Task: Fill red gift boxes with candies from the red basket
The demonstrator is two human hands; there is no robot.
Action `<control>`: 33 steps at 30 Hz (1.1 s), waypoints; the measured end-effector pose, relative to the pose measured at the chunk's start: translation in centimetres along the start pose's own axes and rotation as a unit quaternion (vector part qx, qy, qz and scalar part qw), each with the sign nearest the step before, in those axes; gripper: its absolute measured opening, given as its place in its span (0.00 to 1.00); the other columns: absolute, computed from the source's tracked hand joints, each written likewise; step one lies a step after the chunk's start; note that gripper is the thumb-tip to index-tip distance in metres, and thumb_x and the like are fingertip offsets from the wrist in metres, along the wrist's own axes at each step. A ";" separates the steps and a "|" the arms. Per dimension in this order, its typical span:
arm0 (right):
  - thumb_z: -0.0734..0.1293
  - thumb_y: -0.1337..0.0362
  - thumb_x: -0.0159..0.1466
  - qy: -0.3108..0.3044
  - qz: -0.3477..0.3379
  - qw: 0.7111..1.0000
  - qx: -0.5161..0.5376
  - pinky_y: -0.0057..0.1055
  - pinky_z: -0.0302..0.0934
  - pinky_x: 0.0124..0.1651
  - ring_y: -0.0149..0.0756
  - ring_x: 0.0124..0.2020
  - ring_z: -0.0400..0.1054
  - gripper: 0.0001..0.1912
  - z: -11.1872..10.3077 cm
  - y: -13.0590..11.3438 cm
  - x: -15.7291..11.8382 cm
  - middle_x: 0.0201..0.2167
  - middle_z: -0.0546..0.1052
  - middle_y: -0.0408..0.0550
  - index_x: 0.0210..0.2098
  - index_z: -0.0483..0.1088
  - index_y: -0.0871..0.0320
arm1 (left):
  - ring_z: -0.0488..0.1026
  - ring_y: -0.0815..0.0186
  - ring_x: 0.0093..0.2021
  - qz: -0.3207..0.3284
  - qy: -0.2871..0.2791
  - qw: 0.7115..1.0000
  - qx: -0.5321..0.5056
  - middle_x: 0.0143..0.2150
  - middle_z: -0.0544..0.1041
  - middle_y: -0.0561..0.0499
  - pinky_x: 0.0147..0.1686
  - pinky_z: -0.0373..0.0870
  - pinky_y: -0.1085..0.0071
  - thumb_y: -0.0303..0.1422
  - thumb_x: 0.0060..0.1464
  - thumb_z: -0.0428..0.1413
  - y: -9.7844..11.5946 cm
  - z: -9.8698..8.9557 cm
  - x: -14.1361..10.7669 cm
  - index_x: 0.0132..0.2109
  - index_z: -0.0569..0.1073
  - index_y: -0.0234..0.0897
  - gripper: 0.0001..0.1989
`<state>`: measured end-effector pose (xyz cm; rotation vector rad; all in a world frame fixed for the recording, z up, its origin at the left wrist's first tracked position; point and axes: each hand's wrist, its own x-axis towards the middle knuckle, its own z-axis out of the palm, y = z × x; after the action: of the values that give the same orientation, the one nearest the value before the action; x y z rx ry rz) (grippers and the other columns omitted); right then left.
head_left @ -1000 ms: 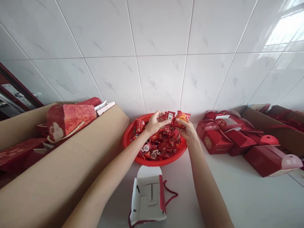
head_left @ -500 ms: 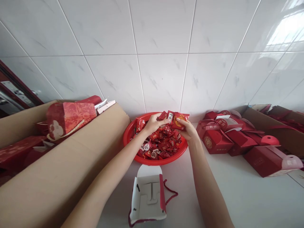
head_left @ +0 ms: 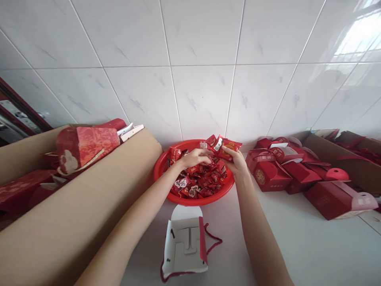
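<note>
In the head view, my right hand (head_left: 237, 159) is closed on several red candy packets (head_left: 231, 146), held fanned out above the right rim of a red plastic basket (head_left: 190, 202). One of them has a white label with black characters. My left hand (head_left: 195, 158) hovers low over the loose wrapped candies (head_left: 205, 180) in the basket, fingers loosely bent and apart from the thumb, and nothing shows between them. In front of the basket stands an open gift box (head_left: 187, 248), white inside, with a dark red cord handle (head_left: 216, 240).
At the left, a large cardboard carton (head_left: 98, 190) holds red gift boxes (head_left: 89, 147). Several closed red boxes (head_left: 272, 176) stand at the right, beside another carton (head_left: 336, 157). A tiled wall (head_left: 202, 99) rises behind the basket.
My left hand has come away from the packets and dropped lower over the candies. My right hand keeps the packets, now tilted slightly and a little farther right.
</note>
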<state>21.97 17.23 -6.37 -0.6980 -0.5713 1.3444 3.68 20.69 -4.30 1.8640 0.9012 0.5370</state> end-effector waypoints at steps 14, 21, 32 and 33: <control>0.75 0.73 0.50 0.009 0.002 1.000 -0.014 0.29 0.74 0.32 0.37 0.29 0.78 0.09 0.2 0.0 -0.1 0.28 0.82 0.45 0.30 0.75 0.59 | 0.75 0.52 0.54 -0.102 -0.141 0.886 0.431 0.59 0.75 0.40 0.45 0.71 0.67 0.32 0.53 0.56 -0.7 2.3 0.3 0.63 0.69 0.36 0.29; 0.74 0.74 0.48 0.021 -0.004 1.000 -0.008 0.28 0.74 0.31 0.35 0.28 0.76 0.08 0.5 0.0 -0.3 0.26 0.81 0.44 0.28 0.75 0.60 | 0.78 0.55 0.48 -0.062 -0.133 0.888 0.435 0.50 0.81 0.46 0.45 0.70 0.67 0.27 0.60 0.49 -1.1 4.0 1.0 0.57 0.75 0.44 0.21; 0.75 0.74 0.48 0.028 0.001 1.000 -0.006 0.27 0.73 0.29 0.35 0.27 0.76 0.09 0.7 -0.1 -0.4 0.25 0.81 0.44 0.28 0.75 0.60 | 0.76 0.63 0.32 -0.088 -0.111 0.915 0.378 0.33 0.81 0.50 0.29 0.67 0.73 0.32 0.48 0.59 -1.9 2.7 1.6 0.35 0.79 0.37 0.06; 0.75 0.74 0.47 0.028 0.002 1.000 -0.005 0.27 0.73 0.29 0.36 0.27 0.76 0.09 0.7 -0.1 -0.4 0.25 0.81 0.44 0.28 0.75 0.60 | 0.75 0.63 0.31 -0.085 -0.110 0.919 0.370 0.31 0.80 0.51 0.29 0.67 0.74 0.32 0.47 0.59 -1.8 2.5 1.5 0.34 0.79 0.37 0.05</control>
<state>21.51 16.86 -5.83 -0.7429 -0.5320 1.3221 5.69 20.88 -7.05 2.4164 1.1983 -0.1637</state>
